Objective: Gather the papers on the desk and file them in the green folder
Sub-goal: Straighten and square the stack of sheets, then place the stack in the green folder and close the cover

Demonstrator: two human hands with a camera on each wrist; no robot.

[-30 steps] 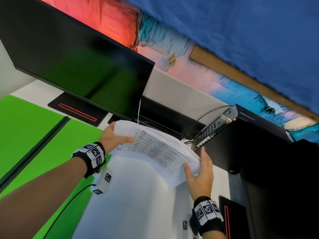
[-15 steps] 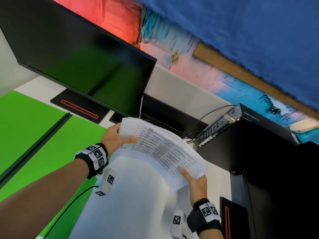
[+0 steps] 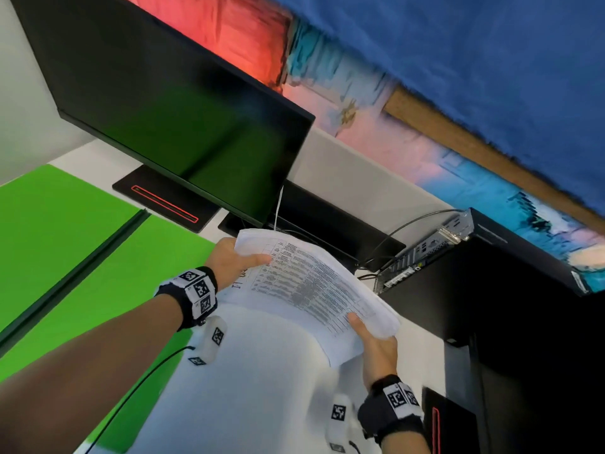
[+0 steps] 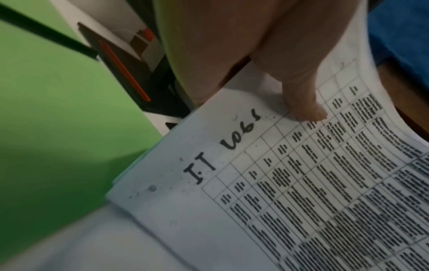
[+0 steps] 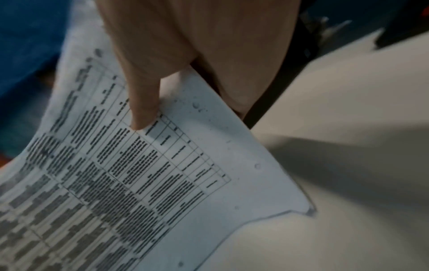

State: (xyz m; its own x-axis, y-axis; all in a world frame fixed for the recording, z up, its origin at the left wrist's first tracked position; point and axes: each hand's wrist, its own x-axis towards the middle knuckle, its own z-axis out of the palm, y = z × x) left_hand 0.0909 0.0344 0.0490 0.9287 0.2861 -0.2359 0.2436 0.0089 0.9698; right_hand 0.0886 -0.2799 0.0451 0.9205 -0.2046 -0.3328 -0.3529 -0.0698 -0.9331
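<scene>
A stack of white papers (image 3: 314, 290) printed with a table and hand-marked "IT LOGS" (image 4: 232, 183) bows upward above the white desk (image 3: 255, 388). My left hand (image 3: 235, 257) pinches its far left end, thumb on top (image 4: 301, 102). My right hand (image 3: 376, 342) grips the near right end, thumb on the sheet (image 5: 144, 110) and fingers underneath. The green folder (image 3: 82, 250) lies open on the desk to the left, its dark spine running diagonally.
A black monitor (image 3: 170, 103) stands behind the papers, with a black base with a red stripe (image 3: 163, 204). A black computer case (image 3: 491, 290) with cables sits to the right. Another black device with a red line (image 3: 448, 424) lies at the lower right.
My right hand went from an open palm at the stack's edge to gripping it with the thumb on top. The stack has bowed a little more and sits slightly higher.
</scene>
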